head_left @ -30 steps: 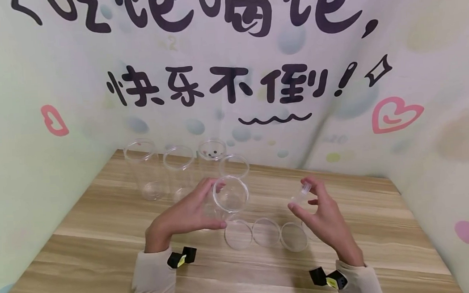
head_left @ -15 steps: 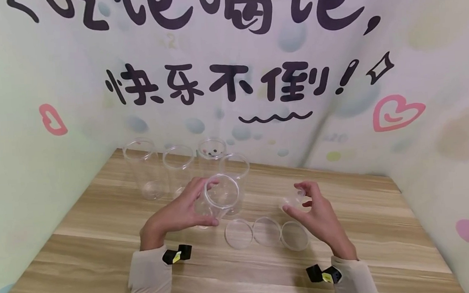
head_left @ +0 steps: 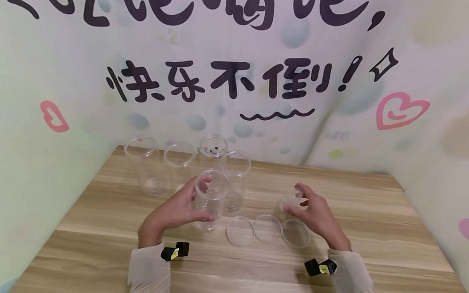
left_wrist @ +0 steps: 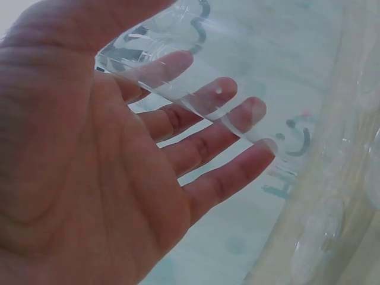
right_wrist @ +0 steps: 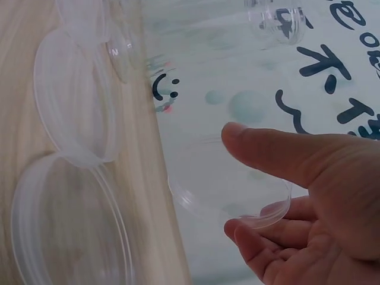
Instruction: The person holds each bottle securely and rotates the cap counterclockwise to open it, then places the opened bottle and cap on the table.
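My left hand [head_left: 174, 210] grips a clear plastic cup [head_left: 211, 207] around its side, thumb in front and fingers behind. The cup stands nearly upright, mouth up, low at the table. Through its transparent wall in the left wrist view, the fingertips [left_wrist: 252, 113] show spread against the plastic. To the right, my right hand [head_left: 318, 213] holds a clear round lid [head_left: 288, 201] by its edge. In the right wrist view that lid [right_wrist: 199, 196] sits between thumb and fingers, its rim faint against the backdrop. Three more lids [head_left: 240, 231] lie in a row between the hands.
Behind the left hand stand several tall clear cups, among them one at the far left [head_left: 144, 170] and one just behind the held cup [head_left: 237, 177]. A printed backdrop [head_left: 274, 139] rises along the wood-grain table's [head_left: 242, 280] back edge.
My left hand has moved slightly left and lowered the cup, which has tipped from leaning toward me to nearly upright. The right hand has shifted a little left, turning its lid from edge-on.
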Demonstrator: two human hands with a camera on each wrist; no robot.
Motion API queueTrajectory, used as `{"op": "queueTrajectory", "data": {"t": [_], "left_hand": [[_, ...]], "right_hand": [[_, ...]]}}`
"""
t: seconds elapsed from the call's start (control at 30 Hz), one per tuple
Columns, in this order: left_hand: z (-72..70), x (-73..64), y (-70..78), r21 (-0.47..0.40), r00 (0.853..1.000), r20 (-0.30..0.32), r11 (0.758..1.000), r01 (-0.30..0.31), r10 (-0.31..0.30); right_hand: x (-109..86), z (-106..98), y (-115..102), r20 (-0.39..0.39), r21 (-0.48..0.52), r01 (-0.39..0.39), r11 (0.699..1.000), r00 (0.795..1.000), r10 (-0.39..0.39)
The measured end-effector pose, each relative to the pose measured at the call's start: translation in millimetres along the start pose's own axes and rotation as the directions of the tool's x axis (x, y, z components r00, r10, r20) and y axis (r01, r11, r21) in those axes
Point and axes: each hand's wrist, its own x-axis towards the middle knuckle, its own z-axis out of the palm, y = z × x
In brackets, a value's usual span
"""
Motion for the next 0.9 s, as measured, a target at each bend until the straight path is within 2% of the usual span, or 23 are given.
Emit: {"op": "queueTrajectory", "data": {"t": [0.27,0.5,0.9], "left_hand": [[1.0,1.2,-2.2,-0.012,1.0,-0.009,1.0,0.005,-0.005],[1.9,1.5,-5.9,-0.007,1.0,-0.018,1.0,-0.018,0.018],[8.0,7.7,-7.8,-0.029,1.0,0.006,1.0,-0.007,0.007]], "right_hand": [[5.7,8.9,3.9,0.032,0.016,0.009,1.0,0.999,-0.009],[10.2,16.5,6.5,0.054,0.091,0.009,0.996,0.998,-0.014],[15.4,23.0,13.8,0.102,0.109,-0.039,0.993,0.994,0.028]]}}
